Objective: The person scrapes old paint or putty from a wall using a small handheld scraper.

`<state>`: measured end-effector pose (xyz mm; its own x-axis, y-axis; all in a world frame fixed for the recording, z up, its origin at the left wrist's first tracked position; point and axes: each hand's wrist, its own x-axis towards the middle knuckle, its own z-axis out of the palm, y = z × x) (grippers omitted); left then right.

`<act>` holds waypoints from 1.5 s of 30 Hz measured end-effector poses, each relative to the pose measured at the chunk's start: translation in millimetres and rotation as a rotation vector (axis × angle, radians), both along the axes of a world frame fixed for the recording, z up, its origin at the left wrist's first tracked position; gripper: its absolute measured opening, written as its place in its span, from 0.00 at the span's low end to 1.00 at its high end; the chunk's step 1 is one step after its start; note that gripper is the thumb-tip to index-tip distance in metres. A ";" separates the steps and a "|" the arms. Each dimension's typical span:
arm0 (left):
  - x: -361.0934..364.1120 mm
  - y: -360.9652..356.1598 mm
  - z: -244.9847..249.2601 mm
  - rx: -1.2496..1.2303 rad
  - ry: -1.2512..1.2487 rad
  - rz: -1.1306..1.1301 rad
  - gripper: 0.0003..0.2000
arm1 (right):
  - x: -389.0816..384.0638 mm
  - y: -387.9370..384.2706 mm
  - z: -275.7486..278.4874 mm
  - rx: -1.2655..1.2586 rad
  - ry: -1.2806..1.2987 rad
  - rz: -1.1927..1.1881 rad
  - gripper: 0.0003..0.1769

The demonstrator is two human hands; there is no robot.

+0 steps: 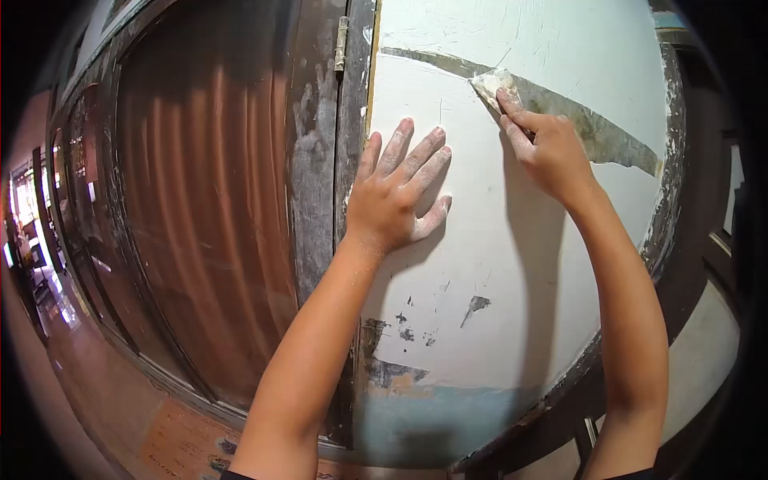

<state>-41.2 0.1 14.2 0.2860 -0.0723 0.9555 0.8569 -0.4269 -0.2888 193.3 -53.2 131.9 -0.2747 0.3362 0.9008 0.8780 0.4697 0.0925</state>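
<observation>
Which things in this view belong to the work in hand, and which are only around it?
In the work:
- scraper with whitish residue, in the right hand
- white-coated wall, left hand spread on it

Only around:
- door hinge
- reddish-brown curtain
- printed orange-brown sheet on the floor

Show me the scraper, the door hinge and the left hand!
Scraper (491, 82): head view, on its white-smeared blade.
Door hinge (342, 46): head view, middle of its metal.
Left hand (389, 200): head view, back of the hand.
</observation>
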 end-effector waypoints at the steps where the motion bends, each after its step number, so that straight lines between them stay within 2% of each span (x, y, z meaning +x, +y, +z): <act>1: 0.4 0.2 -0.2 0.009 0.001 -0.013 0.32 | -2.1 -2.6 -0.9 -0.067 0.041 -0.032 0.20; 5: -0.2 0.9 -0.4 0.001 0.004 -0.005 0.32 | -2.5 7.8 -7.3 0.058 0.032 0.064 0.21; 7: 0.6 0.1 -2.8 -0.003 0.005 0.004 0.32 | -6.7 5.7 -6.2 0.013 0.027 0.044 0.21; 9: 0.6 -0.4 -0.9 0.004 0.000 0.001 0.31 | -13.8 1.9 -6.6 -0.080 0.128 0.073 0.21; 15: -1.7 0.0 0.0 0.008 0.000 -0.020 0.30 | -11.0 10.0 -10.6 -0.017 0.080 0.038 0.21; 17: 0.3 -0.7 -1.0 -0.004 0.002 -0.021 0.30 | -10.6 15.0 -12.9 0.025 0.088 0.104 0.23; 25: 0.5 0.9 -1.8 0.007 -0.001 -0.035 0.31 | -25.7 -11.7 -9.5 -0.110 0.130 -0.001 0.21; 29: -1.1 1.3 -1.8 0.012 0.002 -0.030 0.30 | -24.2 1.4 -11.3 -0.034 0.119 0.045 0.22; 30: -1.0 1.0 -1.9 0.009 0.002 -0.032 0.30 | -26.4 6.3 -11.5 0.052 0.082 0.061 0.22; 34: -0.2 1.1 -2.1 0.008 0.006 -0.033 0.31 | -26.7 -2.2 -12.6 -0.027 0.131 0.057 0.22; 45: -0.5 1.0 -2.2 0.009 0.012 -0.052 0.30 | -25.8 12.0 -10.5 0.042 0.102 0.121 0.22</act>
